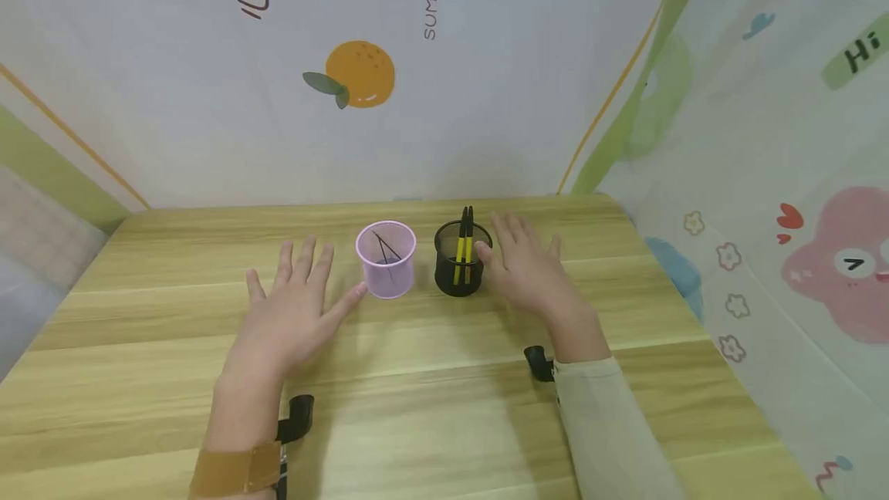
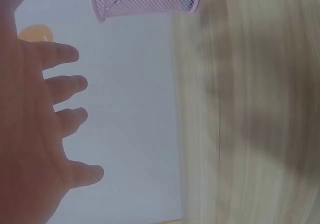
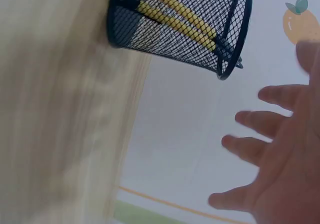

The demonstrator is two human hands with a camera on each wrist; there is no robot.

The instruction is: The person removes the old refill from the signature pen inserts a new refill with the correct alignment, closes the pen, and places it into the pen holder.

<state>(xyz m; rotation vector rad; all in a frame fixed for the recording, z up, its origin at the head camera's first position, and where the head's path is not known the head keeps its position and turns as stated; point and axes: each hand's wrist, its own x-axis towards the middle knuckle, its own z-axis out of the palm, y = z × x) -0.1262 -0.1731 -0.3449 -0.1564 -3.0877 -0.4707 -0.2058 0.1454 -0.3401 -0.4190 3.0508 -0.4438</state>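
A pink mesh pen cup (image 1: 389, 284) stands upright on the table, with two thin dark sticks (image 1: 381, 247) leaning crosswise inside. To its right stands a black mesh pen cup (image 1: 444, 272), which holds two yellow pens with black ends (image 1: 468, 251). My left hand (image 1: 288, 326) is spread wide, palm down, its thumb tip close to the pink cup's left side. Fingers apart, my right hand (image 1: 531, 276) is just right of the black cup, and its thumb overlaps the cup's rim in the head view. In both wrist views, the hands (image 2: 35, 129) (image 3: 287, 159) have nothing in their grasp.
The light wood table (image 1: 410, 392) ends at a printed white cloth (image 1: 486, 99) hanging behind it. Another printed cloth (image 1: 750, 145) hangs along the right side. A brown strap (image 1: 225, 473) circles the left wrist, and black camera mounts (image 1: 297, 417) show beside both forearms.
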